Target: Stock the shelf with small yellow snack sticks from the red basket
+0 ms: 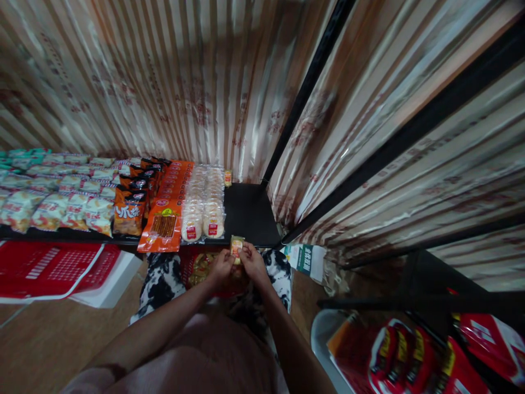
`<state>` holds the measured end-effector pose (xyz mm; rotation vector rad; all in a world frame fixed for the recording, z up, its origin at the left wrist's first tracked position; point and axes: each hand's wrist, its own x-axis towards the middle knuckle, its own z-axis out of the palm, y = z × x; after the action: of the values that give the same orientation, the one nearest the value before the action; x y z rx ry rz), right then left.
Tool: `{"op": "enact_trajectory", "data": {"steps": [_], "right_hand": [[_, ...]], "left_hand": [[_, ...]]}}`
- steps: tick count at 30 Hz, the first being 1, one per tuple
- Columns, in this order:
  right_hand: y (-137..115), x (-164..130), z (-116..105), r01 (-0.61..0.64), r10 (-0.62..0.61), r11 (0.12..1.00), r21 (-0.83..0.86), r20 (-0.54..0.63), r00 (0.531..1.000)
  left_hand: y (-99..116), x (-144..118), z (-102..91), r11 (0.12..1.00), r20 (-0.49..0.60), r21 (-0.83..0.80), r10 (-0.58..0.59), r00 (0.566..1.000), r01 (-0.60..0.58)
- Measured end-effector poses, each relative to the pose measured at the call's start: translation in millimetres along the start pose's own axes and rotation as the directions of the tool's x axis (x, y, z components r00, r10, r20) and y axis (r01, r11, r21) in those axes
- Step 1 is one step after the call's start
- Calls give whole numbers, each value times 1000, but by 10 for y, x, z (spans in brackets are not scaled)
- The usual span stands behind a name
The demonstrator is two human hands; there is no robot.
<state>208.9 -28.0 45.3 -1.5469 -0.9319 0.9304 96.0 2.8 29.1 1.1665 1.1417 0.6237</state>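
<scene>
Between my two hands is a small yellowish snack packet [237, 249], held upright just in front of the black shelf's edge. My left hand [222, 266] pinches its lower left side, and my right hand [251, 259] grips its right side. Below them a red basket [186, 268] sits between my knees, with several golden packets [200, 268] in it. A similar small packet [228, 178] stands at the back of the shelf [250, 213], beside two rows of round white packaged crackers [213, 219].
Left along the shelf are orange snack strips [164, 213], orange-black bags [129, 210] and several white bags [69, 205]. A red basket [53, 268] lies at lower left. Black posts [307, 93] rise on the right. Red packages [402, 350] are at lower right.
</scene>
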Motion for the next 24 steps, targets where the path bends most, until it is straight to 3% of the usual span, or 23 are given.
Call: {"op": "enact_trajectory", "data": {"steps": [5,10,14,20,24], "right_hand": [[-65,16,-63,51,-54,992,-114,-20,998],[-147,92,-164,86,-128,928,-361,-92,988],[-217,175,-211,85,-159,895,-438,-135,978],[-286,284,-285,72,-194,867,-493,-200,960],[-299,367,-326,61,-193,861,-506,-214,958]], "left_hand": [[139,57,36,998,5,53,40,999,-41],[336,104,121,997,-3,80,10,1000,-10],[474,157,205,994,-29,108,-21,999,24],[620,274,296,962,-12,273,7,1000,-3],[777,342,330,885,-61,464,57,997,-23]]}}
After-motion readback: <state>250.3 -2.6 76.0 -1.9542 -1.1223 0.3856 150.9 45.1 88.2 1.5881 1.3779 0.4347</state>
